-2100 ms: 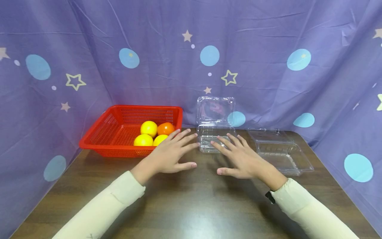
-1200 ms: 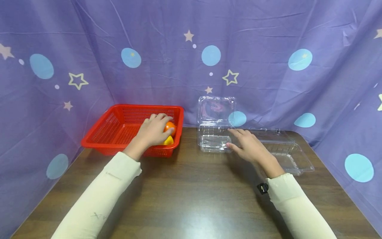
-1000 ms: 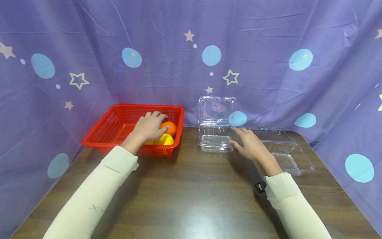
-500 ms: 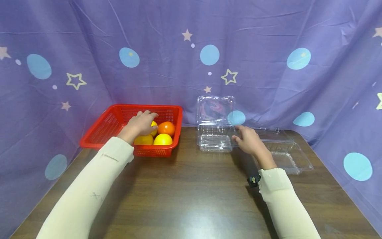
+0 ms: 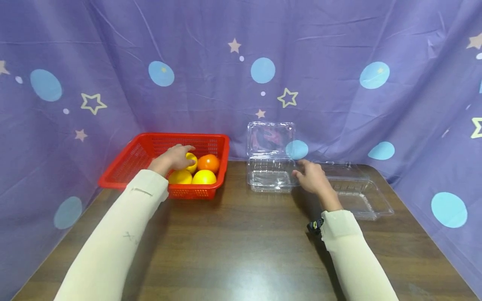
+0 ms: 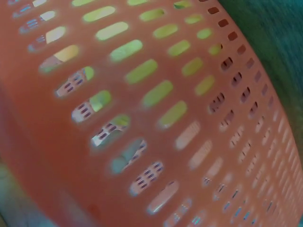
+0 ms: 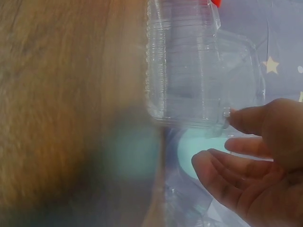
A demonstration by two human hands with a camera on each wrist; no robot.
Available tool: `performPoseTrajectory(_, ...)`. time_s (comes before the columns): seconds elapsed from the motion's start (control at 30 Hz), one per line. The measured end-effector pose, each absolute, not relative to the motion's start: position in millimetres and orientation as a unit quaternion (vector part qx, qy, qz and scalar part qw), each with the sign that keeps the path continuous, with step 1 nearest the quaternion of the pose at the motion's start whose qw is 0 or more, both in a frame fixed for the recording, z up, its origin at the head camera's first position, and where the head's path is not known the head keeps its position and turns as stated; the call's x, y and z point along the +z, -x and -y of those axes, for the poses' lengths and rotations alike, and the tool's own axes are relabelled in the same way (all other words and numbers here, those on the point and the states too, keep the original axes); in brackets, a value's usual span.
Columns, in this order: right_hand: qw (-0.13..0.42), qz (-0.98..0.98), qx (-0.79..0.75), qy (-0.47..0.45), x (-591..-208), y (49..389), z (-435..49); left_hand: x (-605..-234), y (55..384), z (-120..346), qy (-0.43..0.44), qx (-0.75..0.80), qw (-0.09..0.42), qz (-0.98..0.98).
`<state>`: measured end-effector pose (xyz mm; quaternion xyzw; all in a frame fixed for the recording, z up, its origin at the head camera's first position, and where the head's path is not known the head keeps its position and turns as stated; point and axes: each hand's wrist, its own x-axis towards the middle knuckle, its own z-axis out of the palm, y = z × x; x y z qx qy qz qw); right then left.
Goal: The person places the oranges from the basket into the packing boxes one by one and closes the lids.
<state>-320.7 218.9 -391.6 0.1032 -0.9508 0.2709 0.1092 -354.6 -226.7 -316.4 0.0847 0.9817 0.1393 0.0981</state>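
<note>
Table [image 5: 241, 242], red basket [image 5: 193, 193] holding fruit [image 5: 204, 177], open clear box [image 5: 263, 183]

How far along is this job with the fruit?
Done: the left clear box and right clear box stand open. In hand: the left hand is at the back yellow fruit, grip unclear; the right hand is at the left box's corner. Remaining: probably the transfer, as four fruits lie in the red basket and none shows in either box.
</note>
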Motion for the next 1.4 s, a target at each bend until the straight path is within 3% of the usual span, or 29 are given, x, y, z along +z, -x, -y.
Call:
performPoseTrajectory(0.43,0.107,0.93,0.351,-0.032,-402,329,-217,-326,358,226,-0.053,0.141,0.11,-0.982)
performPoseTrajectory(0.77,0.045,0.874,0.481,0.055,-408,336,-214,-330,363,229,-0.053,0.156,0.124,-0.978)
performPoseTrajectory(1.1,-0.016,0.785,0.615,0.072,-411,338,-216,-334,367,225,-0.04,0.158,0.13,-0.978)
performPoseTrajectory(1.4,-0.021,0.75,0.654,0.094,-412,339,-211,-340,371,225,-0.022,0.145,0.134,-0.98)
